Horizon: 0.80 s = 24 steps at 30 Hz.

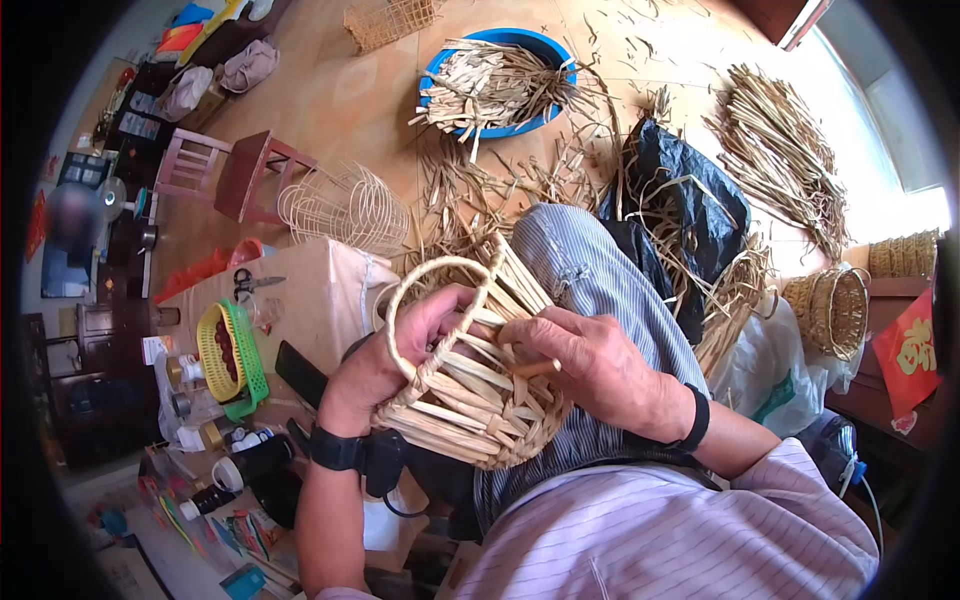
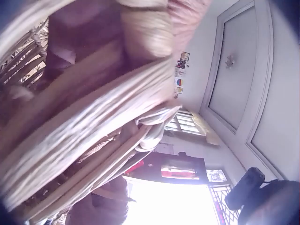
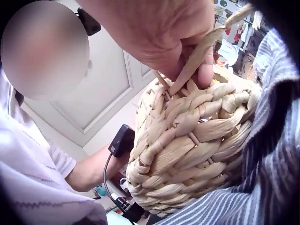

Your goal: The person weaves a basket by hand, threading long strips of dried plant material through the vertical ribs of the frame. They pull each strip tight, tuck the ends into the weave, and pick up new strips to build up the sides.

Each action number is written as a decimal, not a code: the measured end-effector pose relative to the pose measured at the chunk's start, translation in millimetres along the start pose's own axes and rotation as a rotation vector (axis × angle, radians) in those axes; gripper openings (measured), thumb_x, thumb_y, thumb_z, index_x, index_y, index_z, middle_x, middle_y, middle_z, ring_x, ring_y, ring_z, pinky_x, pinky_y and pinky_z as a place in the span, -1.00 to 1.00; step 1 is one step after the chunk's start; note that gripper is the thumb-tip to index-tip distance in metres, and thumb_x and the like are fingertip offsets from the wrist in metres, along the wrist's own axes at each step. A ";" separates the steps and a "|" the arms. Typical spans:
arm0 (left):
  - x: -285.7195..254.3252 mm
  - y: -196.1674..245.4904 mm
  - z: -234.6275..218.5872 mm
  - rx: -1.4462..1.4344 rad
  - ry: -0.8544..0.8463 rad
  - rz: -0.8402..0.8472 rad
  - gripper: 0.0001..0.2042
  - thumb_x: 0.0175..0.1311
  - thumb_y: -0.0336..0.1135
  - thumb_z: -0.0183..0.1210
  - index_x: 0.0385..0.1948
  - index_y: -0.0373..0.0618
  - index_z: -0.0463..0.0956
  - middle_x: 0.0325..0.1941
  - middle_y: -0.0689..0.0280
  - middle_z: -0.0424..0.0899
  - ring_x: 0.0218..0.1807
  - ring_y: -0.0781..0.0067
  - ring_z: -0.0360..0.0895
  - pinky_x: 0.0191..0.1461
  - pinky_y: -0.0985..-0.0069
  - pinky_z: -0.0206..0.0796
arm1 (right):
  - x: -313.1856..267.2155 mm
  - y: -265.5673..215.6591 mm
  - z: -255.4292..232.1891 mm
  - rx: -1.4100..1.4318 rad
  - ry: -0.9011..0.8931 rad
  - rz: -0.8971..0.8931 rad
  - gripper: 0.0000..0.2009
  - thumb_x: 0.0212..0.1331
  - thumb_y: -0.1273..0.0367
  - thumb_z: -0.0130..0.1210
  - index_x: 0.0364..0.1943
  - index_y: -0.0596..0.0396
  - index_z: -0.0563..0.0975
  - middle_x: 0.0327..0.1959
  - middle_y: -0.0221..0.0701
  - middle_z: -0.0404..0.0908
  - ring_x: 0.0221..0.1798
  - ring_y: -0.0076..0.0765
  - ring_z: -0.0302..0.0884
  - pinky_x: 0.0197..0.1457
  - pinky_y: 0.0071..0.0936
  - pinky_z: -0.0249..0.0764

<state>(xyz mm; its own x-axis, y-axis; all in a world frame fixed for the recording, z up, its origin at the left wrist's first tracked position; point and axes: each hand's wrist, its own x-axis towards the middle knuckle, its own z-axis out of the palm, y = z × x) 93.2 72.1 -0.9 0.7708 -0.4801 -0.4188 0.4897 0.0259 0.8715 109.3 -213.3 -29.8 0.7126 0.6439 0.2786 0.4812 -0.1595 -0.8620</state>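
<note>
A pale woven straw basket (image 1: 478, 408) with a twisted loop handle (image 1: 412, 268) lies tilted over the lap. My left hand (image 1: 428, 318) reaches through the handle and grips the basket, its fingertips hidden among the straw. At the basket's side, the thumb and fingers of my right hand (image 1: 603, 368) pinch a straw strand (image 3: 197, 58). Thick braided rows on the basket (image 3: 187, 150) show in the right wrist view, just below that hand. Long flat straws (image 2: 89, 126) fill much of the left wrist view, blurred and close.
On the floor ahead stands a blue basin (image 1: 548, 45) full of cut straw. Straw bundles (image 1: 780, 155) and a black plastic bag (image 1: 690, 185) lie to the right. Scissors (image 1: 255, 284) and a yellow-green basket (image 1: 240, 370) are on the left table. A wire-like open basket (image 1: 345, 210) stands beyond.
</note>
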 end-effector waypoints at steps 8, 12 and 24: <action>4.4 -1.7 -3.2 -0.184 0.046 -0.211 -0.67 0.40 -0.53 0.46 0.17 -0.34 0.73 0.03 0.29 0.89 -0.03 0.55 0.81 0.12 0.51 0.69 | 1.9 -0.3 -0.4 -0.134 -0.045 -0.005 -0.54 0.30 0.42 0.33 0.30 -0.01 0.60 -0.11 -0.31 0.77 -0.17 0.03 0.85 -0.18 -0.12 0.81; 4.7 -3.4 -4.6 -0.135 0.028 -0.310 -0.65 0.43 -0.55 0.43 0.21 -0.36 0.75 0.03 0.22 0.90 -0.03 0.51 0.83 0.14 0.48 0.72 | 1.0 -2.5 -0.8 -0.195 -0.072 -0.016 -0.55 0.34 0.36 0.27 0.32 -0.03 0.58 -0.14 -0.33 0.72 -0.19 0.00 0.84 -0.21 -0.13 0.79; -11.1 -3.0 -8.0 -0.411 -0.061 -0.267 -0.45 0.46 -0.33 0.49 0.41 -0.36 0.59 0.20 0.19 0.85 0.15 0.45 0.83 0.28 0.45 0.70 | -2.9 2.6 -7.6 -0.160 -0.074 -0.076 -0.53 0.35 0.41 0.26 0.36 0.02 0.58 -0.11 -0.26 0.71 -0.24 0.06 0.82 -0.23 -0.11 0.78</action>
<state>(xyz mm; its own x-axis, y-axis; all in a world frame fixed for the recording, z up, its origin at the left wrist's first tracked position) 86.4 84.5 -0.9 0.5772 -0.5675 -0.5871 0.7965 0.2330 0.5579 112.3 -221.2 -29.6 0.6342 0.7110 0.3037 0.6115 -0.2209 -0.7598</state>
